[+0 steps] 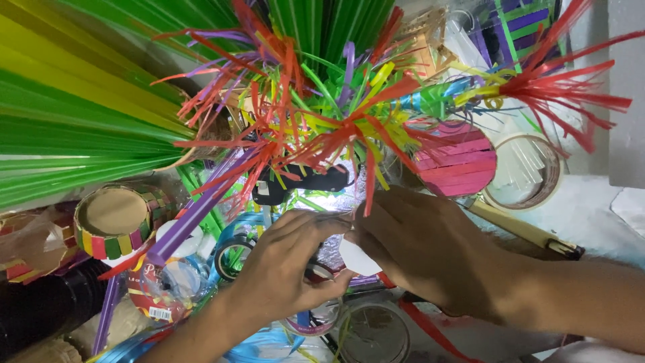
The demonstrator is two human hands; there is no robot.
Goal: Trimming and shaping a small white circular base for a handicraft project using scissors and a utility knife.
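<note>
I'm seeing both hands meeting at centre frame: left hand (285,269) and right hand (416,249) are pressing together, fingertips pinching a small white piece (356,259) between them. Left fingers are curling shut on it; right fingers are closing over its top edge. The white piece is sitting just under a multicolour fringed straw decoration (322,128) that's spreading red, green, yellow and purple strips above the hands.

Surface is lying crowded under them. I'm noting a black glue gun (302,183) lying just beyond the fingertips, a pink slatted disc (457,161) to the right of it, and a tape roll (524,171) just beside that disc. A round striped box (111,218) is sitting at the left, near a purple straw (195,215) running diagonally. Green and yellow straw bundles (74,114) are fanning across the upper left. Blue ribbon (269,346) is trailing along the bottom edge. A white wall (625,87) is showing at far right.
</note>
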